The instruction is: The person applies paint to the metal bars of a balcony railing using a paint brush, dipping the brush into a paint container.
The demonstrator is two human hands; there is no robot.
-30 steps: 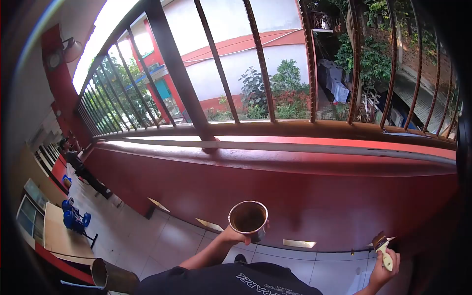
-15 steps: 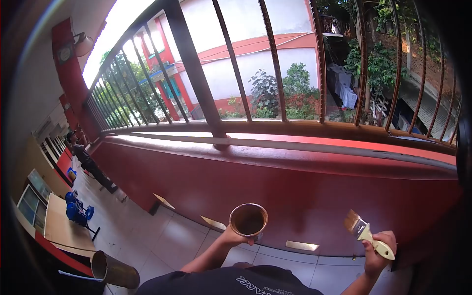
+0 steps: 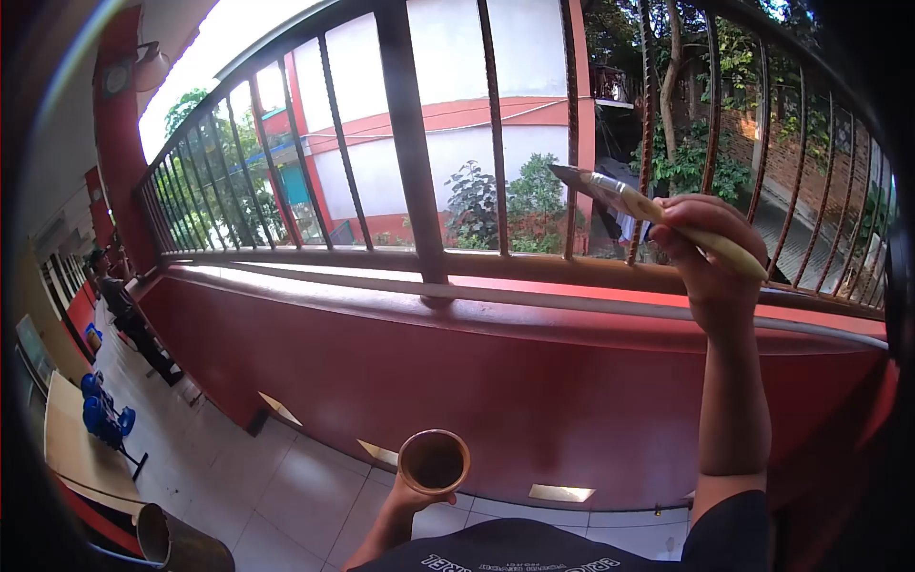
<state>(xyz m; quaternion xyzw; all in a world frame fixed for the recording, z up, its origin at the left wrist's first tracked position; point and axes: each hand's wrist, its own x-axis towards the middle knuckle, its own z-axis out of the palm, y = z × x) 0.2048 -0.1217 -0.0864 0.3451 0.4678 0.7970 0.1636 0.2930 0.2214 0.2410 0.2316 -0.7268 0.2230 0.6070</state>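
A barred railing [image 3: 543,269] runs above a red wall [image 3: 553,400]. The right hand [image 3: 717,284] grasps a paintbrush [image 3: 634,198] by its handle, its long axis slanting up-left from the fingers [image 3: 710,215], bristles [image 3: 575,178] before the bars [image 3: 495,133] (contact unclear); the left hand [image 3: 415,498], lower, grips a cup [image 3: 434,444] below the ledge's [image 3: 534,320] edge.

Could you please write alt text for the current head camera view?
A person's right hand holds a paintbrush up near a barred railing, while the left hand holds an open cup lower down, by a red wall. Another person stands farther along the tiled walkway.
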